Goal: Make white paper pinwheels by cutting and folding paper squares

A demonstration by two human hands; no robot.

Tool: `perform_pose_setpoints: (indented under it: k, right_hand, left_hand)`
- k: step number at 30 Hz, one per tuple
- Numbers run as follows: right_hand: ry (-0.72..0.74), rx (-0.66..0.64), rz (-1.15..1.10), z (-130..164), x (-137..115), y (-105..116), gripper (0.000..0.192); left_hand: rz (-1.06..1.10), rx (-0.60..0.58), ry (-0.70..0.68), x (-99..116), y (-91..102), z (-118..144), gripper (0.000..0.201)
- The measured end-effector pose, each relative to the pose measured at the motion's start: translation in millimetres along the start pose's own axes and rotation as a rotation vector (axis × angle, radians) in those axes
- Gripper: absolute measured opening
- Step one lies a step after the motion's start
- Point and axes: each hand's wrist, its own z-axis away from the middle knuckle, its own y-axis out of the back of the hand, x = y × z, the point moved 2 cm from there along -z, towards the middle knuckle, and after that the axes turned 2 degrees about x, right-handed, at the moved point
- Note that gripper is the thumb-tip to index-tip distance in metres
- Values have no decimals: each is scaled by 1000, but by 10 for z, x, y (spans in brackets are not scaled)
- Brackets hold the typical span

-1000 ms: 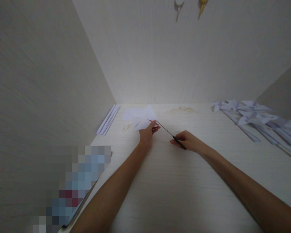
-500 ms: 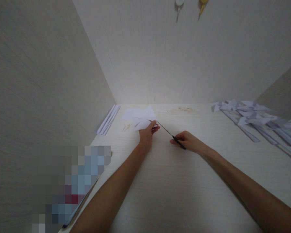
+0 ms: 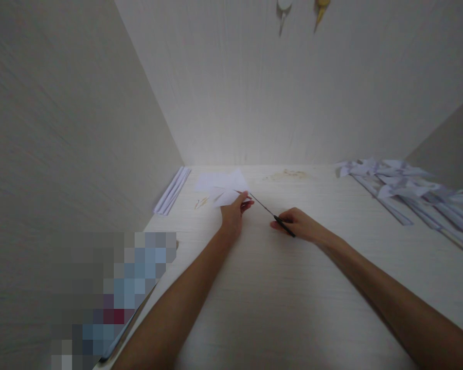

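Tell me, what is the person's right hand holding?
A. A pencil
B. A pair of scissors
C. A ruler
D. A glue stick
B. The right hand grips the black handle of the scissors, whose thin blades point toward the white paper pinched by the left hand.

Both bare arms reach forward and converge toward the middle of the view, the left arm running up from the lower left, the right from the lower right corner. The left hand (image 3: 234,210) is at the far end, thumb and fingers pinched together. The right hand (image 3: 299,224), just beside it and slightly nearer, is curled closed, knuckles up.
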Motion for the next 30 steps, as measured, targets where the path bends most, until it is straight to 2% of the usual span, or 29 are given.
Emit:
perform_pose_setpoints:
  k: [22,27,30]
  right_hand:
    - [6,-13,21,5,-27,9,46]
    - [-13,-41,-59,-2,-11,14,45]
    - [-10,-80,-205,-5,8,2,43]
  left_hand:
    - [13,-4,4,-17,1,-10,13]
    - [-1,7,16,-4,4,-5,12]
    - [-18,12,8,7,13,-4,13]
